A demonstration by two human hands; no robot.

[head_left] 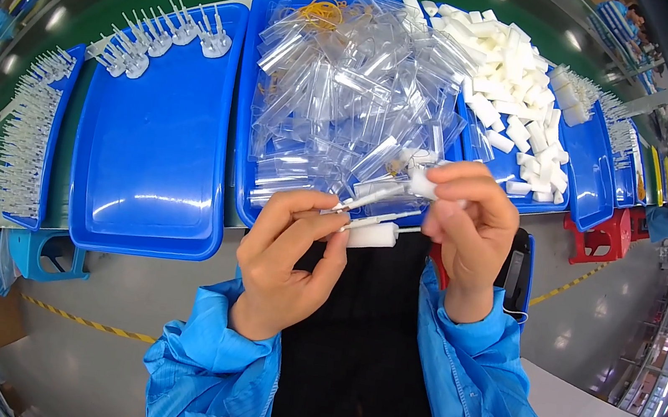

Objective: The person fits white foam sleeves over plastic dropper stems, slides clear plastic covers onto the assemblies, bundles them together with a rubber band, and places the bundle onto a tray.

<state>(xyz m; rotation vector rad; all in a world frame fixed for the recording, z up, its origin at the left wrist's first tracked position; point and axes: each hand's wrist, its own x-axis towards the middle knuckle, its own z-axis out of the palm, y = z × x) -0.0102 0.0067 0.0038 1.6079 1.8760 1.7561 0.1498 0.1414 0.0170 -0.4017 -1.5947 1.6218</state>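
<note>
In front of my body, my left hand (284, 265) pinches several thin white plastic sticks (376, 197) by their near ends, so that they fan out to the right. A white foam piece (372, 235) sits around one of the lower sticks. With thumb and fingers together, my right hand (475, 227) grips another white foam piece (422, 183) at the far end of the upper stick. Whether that stick runs inside the foam or only touches it, I cannot tell. Just beyond both hands lie clear plastic sleeves (369, 70), heaped in a blue tray (247, 113).
White foam pieces (527, 90) fill the tray at the right. On the left, a blue tray (157, 143) bears clusters of upright white sticks (154, 37). More sticks (27, 134) crowd the far-left tray. A red stool (600, 239) and a blue stool (53, 256) stand below the bench.
</note>
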